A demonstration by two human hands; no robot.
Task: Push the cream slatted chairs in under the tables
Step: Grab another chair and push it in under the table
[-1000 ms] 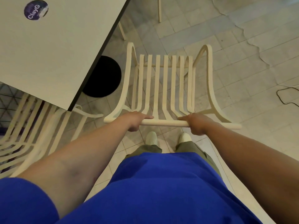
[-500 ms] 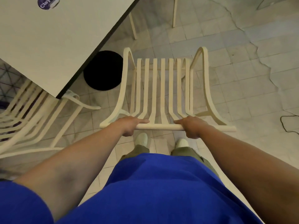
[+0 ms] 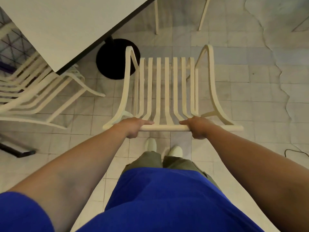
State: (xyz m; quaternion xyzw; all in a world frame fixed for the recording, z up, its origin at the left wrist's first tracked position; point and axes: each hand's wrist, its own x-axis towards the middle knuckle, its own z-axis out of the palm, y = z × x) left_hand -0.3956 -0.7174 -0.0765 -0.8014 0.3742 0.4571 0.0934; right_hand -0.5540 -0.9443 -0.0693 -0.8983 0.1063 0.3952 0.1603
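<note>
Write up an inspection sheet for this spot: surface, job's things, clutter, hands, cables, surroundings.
Surface: pale tiled floor, with wavy crack-like lines at the right.
Job's things: cream slatted chair stands out on the floor, right of the table corner, not under it; second chair at the left, partly under the table top.
Clutter: nothing seen.
Hands: left hand and right hand both grip the chair's top rail.
Cables: a dark cable lies on the floor at the right edge.
Surroundings: black round table base; cream legs of further furniture at the top; dark bar on the floor at the left.
</note>
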